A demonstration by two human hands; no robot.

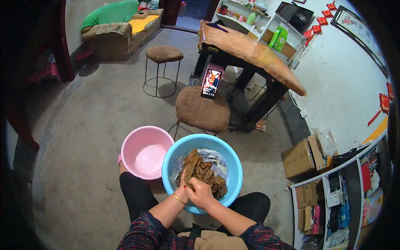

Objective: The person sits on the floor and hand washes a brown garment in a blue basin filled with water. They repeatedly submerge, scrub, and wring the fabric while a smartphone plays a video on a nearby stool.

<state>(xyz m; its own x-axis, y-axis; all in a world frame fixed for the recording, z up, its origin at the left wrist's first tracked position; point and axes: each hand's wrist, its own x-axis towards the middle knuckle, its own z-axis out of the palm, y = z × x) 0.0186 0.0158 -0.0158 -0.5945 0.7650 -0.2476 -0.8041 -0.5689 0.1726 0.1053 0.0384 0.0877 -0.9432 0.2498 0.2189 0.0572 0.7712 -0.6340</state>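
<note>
A light-blue plastic basin (236, 165) sits between my knees. Inside it, wet brown cloth (203, 170) lies bunched on top of pale white and bluish fabric (220, 159). My right hand (200, 192) is closed around part of the brown cloth near the basin's front side. Pressed against the same cloth from the left is my left hand (183, 189), with a gold-coloured bangle on its wrist. My right hand partly covers it, and its fingertips are hidden. Both hands are together over the basin.
A pink basin (131, 150) stands left of the blue one, touching or nearly so. Ahead, a brown padded stool (200, 109) bears an upright lit phone (212, 83). Behind it are a wooden-topped table (250, 47) and another stool (164, 53). Shelving (325, 175) with boxes stands right.
</note>
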